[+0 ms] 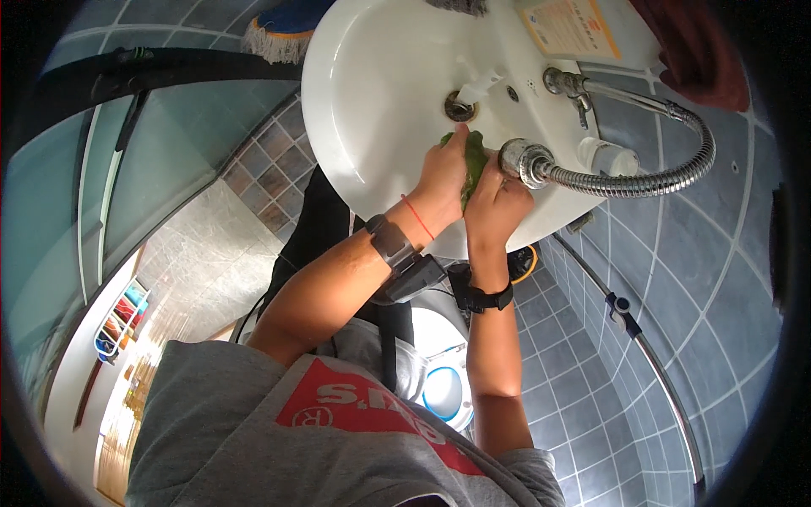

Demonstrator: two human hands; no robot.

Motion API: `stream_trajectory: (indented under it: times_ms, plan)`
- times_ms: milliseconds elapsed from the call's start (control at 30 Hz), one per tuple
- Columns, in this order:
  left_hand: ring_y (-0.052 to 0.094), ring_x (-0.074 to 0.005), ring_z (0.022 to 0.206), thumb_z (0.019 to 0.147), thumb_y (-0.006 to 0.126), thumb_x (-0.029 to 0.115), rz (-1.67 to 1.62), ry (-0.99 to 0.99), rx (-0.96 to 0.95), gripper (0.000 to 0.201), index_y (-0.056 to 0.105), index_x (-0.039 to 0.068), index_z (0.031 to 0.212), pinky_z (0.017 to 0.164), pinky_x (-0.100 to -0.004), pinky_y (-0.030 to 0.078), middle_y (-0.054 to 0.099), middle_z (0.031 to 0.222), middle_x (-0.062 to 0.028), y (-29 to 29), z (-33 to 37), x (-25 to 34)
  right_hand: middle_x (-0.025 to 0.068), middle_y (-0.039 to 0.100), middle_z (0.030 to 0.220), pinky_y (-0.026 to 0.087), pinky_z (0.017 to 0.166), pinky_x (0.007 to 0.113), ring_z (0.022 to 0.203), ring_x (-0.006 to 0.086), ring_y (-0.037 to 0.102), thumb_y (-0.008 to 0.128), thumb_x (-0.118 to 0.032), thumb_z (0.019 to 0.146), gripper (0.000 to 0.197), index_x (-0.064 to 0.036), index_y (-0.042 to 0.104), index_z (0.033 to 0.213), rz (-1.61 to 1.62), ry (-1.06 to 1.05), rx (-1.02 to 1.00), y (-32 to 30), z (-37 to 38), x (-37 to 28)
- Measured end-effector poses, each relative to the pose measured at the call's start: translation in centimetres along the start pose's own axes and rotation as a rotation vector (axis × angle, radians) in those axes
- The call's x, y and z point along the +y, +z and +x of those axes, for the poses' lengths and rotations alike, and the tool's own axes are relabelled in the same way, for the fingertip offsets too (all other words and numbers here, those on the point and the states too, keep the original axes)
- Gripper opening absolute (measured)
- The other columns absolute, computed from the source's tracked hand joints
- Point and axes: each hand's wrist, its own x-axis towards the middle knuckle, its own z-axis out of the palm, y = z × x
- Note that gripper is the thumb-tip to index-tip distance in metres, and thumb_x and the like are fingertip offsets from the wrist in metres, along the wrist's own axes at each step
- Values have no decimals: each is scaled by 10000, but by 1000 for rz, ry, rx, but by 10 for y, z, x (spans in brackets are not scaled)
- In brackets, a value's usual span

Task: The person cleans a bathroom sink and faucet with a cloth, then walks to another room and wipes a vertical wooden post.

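Note:
Over the near side of a white washbasin, my two hands meet around a dark green, soft-looking thing; I cannot tell whether it is a cloth or a vegetable. My left hand is closed against its left side, thumb on top. On its right, my right hand is curled with the fingers wrapped in, just below the metal spout head. The hands cover much of the green thing. Beyond them lies the drain, with a whitish, see-through streak beside it.
A ribbed metal hose loops from the wall tap to the spout head. A clear cup, a large jug and a brown cloth are at the right. A toilet stands below; glass panels are left.

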Motion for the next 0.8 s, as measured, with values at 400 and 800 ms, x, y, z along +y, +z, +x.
stream_trajectory:
  times_ms: [400, 800]
  plan:
    - [602, -129, 902, 986, 538, 154, 814, 613, -244, 306, 575, 18, 1257, 825, -290, 486, 669, 1026, -70, 9, -19, -1, 91, 579, 1232, 499, 934, 334, 1102, 185, 595, 492, -203, 992, 300, -46, 493, 1248, 919, 702, 2, 11, -5, 17]
    - [454, -92, 646, 1031, 536, 336, 602, 432, -128, 441, 591, -17, 772, 570, -306, 420, 570, 695, -16, 12, -7, -9, 135, 675, 1044, 509, 789, 341, 885, 201, 624, 399, -203, 1016, 365, 74, 616, 1115, 501, 375, -14, 12, -9, 34]
